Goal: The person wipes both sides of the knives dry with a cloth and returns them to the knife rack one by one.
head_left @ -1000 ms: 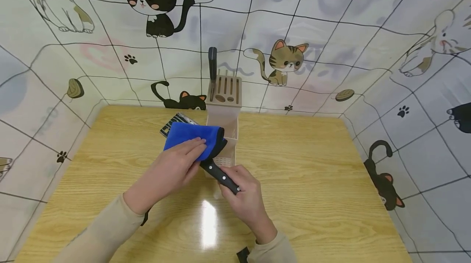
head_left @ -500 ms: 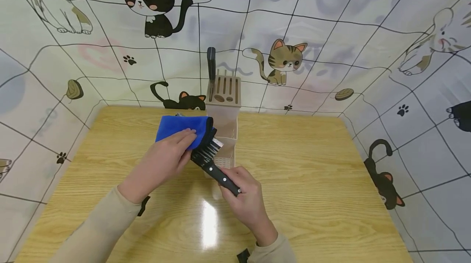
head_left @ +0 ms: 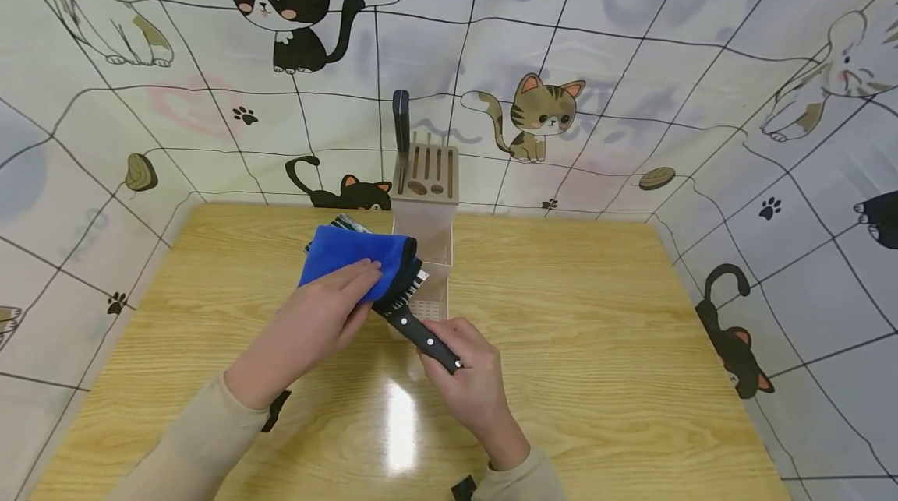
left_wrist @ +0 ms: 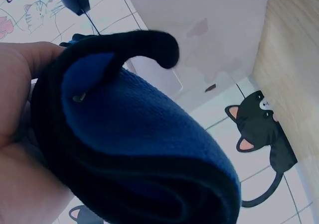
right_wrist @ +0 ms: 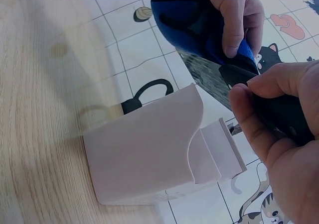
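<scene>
My right hand [head_left: 466, 376] grips the black riveted handle [head_left: 430, 341] of a broad-bladed knife, like a cleaver, which points up and left in the head view. A folded blue cloth [head_left: 351, 255] with black edging is wrapped over the blade [right_wrist: 207, 77]. My left hand [head_left: 323, 314] pinches the cloth round the blade, thumb on one face and fingers on the other. Most of the blade is hidden by the cloth; its far end and a strip near the handle show. In the left wrist view the cloth [left_wrist: 149, 119] fills the middle, its layers folded over.
Behind the hands stands a pale pink knife holder [head_left: 424, 213], with slots on top and lower open compartments in front. A black-handled knife [head_left: 401, 123] is upright in its left slot. The wooden table [head_left: 561, 329] meets cat-printed walls [head_left: 435, 41] on three sides.
Over the last second my left hand slides the cloth up and left along the blade, baring it near the handle, then partway back toward the handle. My right hand barely moves.
</scene>
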The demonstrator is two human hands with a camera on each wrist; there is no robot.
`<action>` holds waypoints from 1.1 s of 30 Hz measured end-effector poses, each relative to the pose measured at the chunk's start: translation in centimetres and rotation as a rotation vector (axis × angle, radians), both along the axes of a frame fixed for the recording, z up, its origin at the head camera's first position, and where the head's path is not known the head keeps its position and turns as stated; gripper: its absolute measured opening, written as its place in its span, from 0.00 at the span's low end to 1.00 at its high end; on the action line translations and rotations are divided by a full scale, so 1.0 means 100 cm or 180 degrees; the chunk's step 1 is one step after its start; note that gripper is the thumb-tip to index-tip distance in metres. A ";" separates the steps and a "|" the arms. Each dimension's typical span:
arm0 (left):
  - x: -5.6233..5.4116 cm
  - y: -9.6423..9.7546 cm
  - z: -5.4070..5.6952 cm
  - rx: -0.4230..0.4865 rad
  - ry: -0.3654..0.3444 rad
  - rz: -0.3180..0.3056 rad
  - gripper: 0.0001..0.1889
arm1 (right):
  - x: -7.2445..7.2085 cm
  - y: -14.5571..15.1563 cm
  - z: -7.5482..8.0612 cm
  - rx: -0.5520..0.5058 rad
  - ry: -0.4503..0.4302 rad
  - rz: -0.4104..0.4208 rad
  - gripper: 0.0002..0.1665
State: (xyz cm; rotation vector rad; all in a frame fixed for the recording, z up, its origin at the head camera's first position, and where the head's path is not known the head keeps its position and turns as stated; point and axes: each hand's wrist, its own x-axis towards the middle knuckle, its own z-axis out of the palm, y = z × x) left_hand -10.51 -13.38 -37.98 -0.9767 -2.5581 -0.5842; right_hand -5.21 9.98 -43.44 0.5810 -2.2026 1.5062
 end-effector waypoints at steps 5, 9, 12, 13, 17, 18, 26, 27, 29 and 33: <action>-0.002 -0.005 -0.002 0.0101 0.0133 0.0042 0.20 | 0.000 -0.001 -0.001 -0.0014 0.0058 0.0016 0.19; -0.008 -0.011 -0.001 0.0123 0.0200 0.0086 0.21 | 0.001 -0.001 0.000 -0.0029 0.0028 0.0029 0.19; -0.012 -0.016 0.002 0.0102 0.0163 0.0149 0.21 | 0.002 0.000 0.003 -0.0034 -0.0007 0.0024 0.19; -0.014 -0.017 0.004 0.0082 0.0142 0.0181 0.21 | 0.002 0.000 0.003 -0.0033 -0.0005 0.0023 0.19; -0.021 -0.024 0.008 0.0036 0.0050 0.0284 0.22 | 0.002 0.000 0.004 -0.0042 -0.0009 0.0029 0.19; -0.023 -0.025 0.009 0.0024 0.0030 0.0300 0.22 | 0.002 0.000 0.003 -0.0049 0.0007 0.0033 0.19; -0.037 -0.036 0.012 -0.0003 -0.0063 0.0386 0.21 | 0.002 0.000 0.004 -0.0083 0.0054 0.0037 0.20; -0.038 -0.037 0.013 -0.0006 -0.0081 0.0402 0.21 | 0.002 0.000 0.004 -0.0080 0.0067 0.0042 0.20; -0.039 -0.039 0.013 -0.0023 -0.0139 0.0432 0.21 | 0.002 0.000 0.004 -0.0089 0.0060 0.0055 0.20; -0.039 -0.040 0.015 -0.0084 -0.0220 0.0454 0.21 | 0.002 0.000 0.005 -0.0094 0.0060 0.0059 0.20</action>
